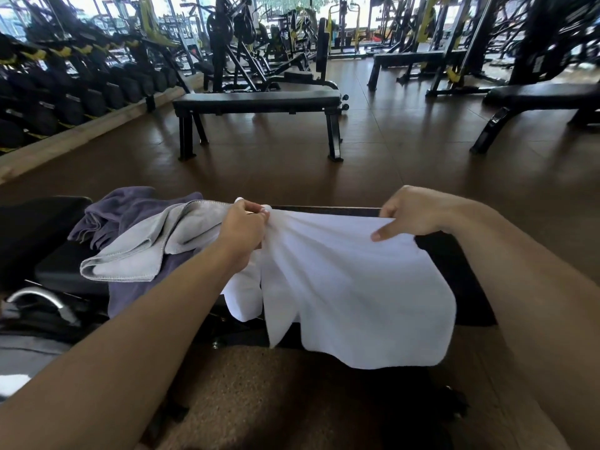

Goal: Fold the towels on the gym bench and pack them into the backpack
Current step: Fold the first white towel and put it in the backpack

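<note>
A white towel (350, 297) hangs over the near side of the black gym bench (454, 274), held up along its far edge. My left hand (243, 230) grips a bunched corner of it. My right hand (409, 212) pinches the other end of that edge, thumb on top. Left of the white towel, a light grey towel (139, 251) lies crumpled on a purple towel (120, 209) on the bench. A dark bag with a curved grey handle (42, 298) sits low at the left; whether it is the backpack I cannot tell.
Another flat black bench (256, 103) stands across the brown floor ahead, and a third bench (539, 99) at the right. A rack of dumbbells (65, 92) runs along the left wall. Weight machines fill the back. A cork-like mat (253, 394) lies under the near bench.
</note>
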`<control>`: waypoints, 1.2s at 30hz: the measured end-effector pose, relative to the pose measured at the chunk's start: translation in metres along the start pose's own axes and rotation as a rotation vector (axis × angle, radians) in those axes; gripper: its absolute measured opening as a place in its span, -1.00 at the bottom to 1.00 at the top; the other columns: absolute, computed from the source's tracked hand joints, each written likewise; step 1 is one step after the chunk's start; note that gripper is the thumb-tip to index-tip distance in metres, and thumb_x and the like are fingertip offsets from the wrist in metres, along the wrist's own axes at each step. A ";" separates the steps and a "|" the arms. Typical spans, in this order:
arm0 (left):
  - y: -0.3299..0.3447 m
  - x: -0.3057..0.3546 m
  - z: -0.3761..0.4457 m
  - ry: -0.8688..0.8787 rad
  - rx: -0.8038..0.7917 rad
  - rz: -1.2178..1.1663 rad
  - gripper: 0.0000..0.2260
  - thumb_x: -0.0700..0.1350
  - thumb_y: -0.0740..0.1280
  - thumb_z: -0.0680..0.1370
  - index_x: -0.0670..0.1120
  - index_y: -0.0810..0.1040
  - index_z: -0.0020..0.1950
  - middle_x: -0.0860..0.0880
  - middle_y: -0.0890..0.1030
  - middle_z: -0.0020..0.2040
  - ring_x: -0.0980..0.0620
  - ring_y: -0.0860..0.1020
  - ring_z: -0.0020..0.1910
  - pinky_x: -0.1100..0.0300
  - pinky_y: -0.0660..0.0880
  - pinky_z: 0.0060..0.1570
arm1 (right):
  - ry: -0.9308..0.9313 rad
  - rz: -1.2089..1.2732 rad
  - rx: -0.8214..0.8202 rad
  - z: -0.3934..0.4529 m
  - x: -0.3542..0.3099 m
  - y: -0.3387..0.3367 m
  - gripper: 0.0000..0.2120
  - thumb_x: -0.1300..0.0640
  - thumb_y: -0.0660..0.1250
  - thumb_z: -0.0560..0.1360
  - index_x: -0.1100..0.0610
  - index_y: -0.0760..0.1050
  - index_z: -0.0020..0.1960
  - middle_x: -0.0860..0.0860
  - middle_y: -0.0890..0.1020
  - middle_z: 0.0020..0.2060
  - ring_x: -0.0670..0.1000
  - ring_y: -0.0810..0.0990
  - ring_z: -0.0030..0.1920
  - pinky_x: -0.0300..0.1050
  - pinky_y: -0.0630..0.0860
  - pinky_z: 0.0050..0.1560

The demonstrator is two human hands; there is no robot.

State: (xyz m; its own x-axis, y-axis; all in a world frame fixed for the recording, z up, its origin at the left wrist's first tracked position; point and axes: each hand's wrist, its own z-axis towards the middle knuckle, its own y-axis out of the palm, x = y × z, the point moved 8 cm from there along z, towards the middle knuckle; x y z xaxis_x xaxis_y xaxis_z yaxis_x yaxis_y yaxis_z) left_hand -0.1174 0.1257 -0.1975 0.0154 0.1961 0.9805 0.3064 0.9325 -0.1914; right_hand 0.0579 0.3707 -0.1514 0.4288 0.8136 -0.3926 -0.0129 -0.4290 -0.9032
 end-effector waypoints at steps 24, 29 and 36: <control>0.017 0.038 -0.030 0.098 -0.236 -0.115 -0.80 -0.13 0.31 0.65 0.03 0.54 -0.17 0.00 0.55 -0.17 -0.07 0.46 -0.09 0.01 0.38 -0.05 | -0.144 -0.418 0.286 -0.025 -0.001 -0.018 -0.52 -0.24 0.60 0.25 0.04 0.40 -0.36 -0.03 0.45 -0.17 0.05 0.32 -0.02 -0.08 0.23 -0.05; 0.009 0.042 -0.031 0.132 -0.166 -0.106 -0.82 -0.12 0.32 0.65 0.02 0.55 -0.15 0.03 0.56 -0.19 -0.06 0.49 -0.10 -0.02 0.41 -0.07 | -0.090 0.262 -0.177 -0.057 -0.015 -0.010 -0.68 -0.06 0.65 0.28 0.13 0.68 -0.14 0.00 0.74 -0.13 0.06 0.72 -0.08 -0.07 0.61 -0.07; 0.023 0.049 -0.048 0.177 -0.526 -0.237 -0.94 -0.11 0.33 0.64 -0.08 0.56 0.02 -0.01 0.61 -0.08 0.04 0.58 -0.10 0.10 0.52 0.05 | -0.423 0.939 -0.198 -0.118 -0.072 -0.060 -0.45 -0.30 0.70 -0.16 -0.04 0.75 -0.27 -0.05 0.75 -0.26 -0.08 0.73 -0.27 -0.18 0.65 -0.30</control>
State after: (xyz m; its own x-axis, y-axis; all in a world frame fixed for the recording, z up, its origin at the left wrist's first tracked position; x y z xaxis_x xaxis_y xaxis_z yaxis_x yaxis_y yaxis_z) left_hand -0.0638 0.1423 -0.1512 0.0336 -0.0938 0.9950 0.7498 0.6606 0.0369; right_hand 0.1345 0.2913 -0.0485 -0.0285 0.1748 -0.9842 -0.0125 -0.9846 -0.1745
